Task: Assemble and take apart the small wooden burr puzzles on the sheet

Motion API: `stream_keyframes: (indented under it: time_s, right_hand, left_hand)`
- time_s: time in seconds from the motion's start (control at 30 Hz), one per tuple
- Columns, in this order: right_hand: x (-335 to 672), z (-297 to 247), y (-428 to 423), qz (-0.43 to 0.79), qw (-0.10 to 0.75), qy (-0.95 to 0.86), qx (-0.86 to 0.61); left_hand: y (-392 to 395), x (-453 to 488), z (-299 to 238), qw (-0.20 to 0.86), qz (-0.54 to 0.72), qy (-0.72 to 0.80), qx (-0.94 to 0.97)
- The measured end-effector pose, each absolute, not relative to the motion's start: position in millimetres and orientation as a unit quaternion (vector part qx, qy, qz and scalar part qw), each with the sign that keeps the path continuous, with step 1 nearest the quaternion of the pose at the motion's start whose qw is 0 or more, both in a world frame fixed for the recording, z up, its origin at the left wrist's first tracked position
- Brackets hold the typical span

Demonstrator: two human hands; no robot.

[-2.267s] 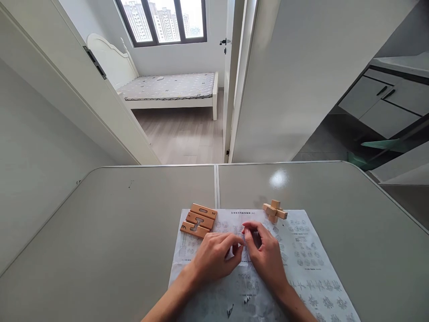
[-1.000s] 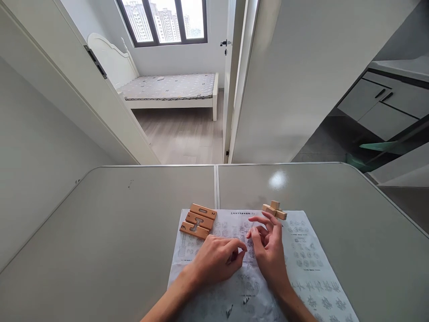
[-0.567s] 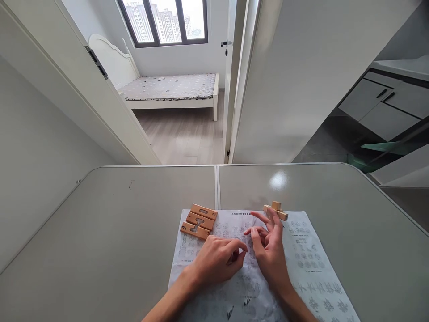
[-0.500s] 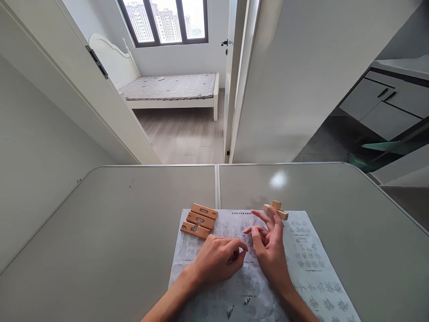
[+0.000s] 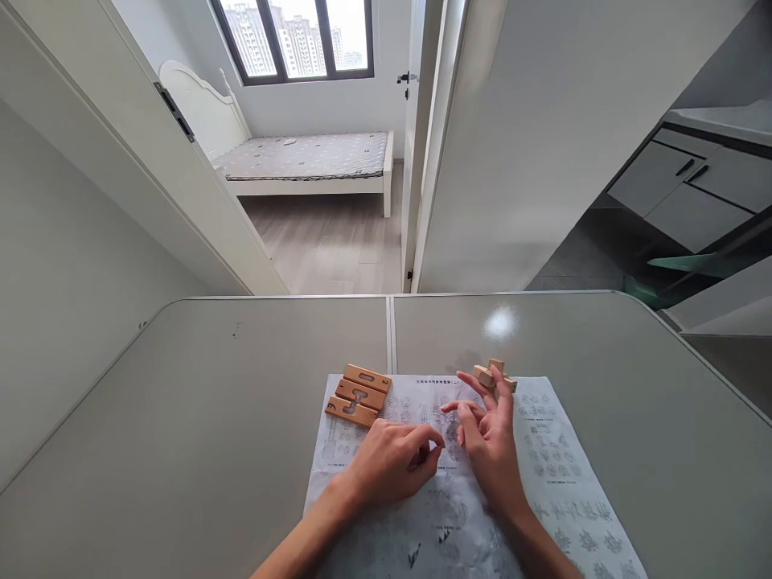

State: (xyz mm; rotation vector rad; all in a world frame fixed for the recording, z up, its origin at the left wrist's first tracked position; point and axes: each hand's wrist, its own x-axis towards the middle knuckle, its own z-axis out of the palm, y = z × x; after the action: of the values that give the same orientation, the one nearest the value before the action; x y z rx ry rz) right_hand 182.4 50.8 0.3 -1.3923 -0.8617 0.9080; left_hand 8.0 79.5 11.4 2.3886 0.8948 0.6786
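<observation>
My left hand [image 5: 395, 462] rests on a printed paper sheet [image 5: 588, 515], its fingers curled and the thumb close to the forefinger. Whatever the curled fingers might hold is hidden. Just beyond it, at the sheet's upper left, lie brown wooden pieces [image 5: 363, 396] with numbers and cut-out slots, side by side. My right hand [image 5: 491, 446] is raised over the sheet, palm turned partly inward, fingers spread, and nothing shows in it. Behind its fingertips sits a light wooden block cluster [image 5: 483, 375] of crossing bars at the sheet's top edge, partly covered by the fingers.
The sheet lies on a grey table [image 5: 181, 418] with a pale seam [image 5: 391, 334] across its middle. Past the table are a doorway, a bed [image 5: 307, 161] and a window [image 5: 295, 40]. White cabinets [image 5: 693, 181] stand at right.
My right hand's fingers have shifted slightly and cover the block cluster a little differently. My left hand and the numbered pieces stay nearly where they were.
</observation>
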Motion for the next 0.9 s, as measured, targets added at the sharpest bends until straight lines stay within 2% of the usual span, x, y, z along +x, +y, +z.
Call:
stream_keyframes:
  time_s: [0.9]
  right_hand:
    - [180.0, 0.7, 46.1, 0.399, 0.597, -0.385, -0.579]
  left_hand:
    - [78.2, 7.9, 12.4, 0.26, 0.243, 0.34, 0.871]
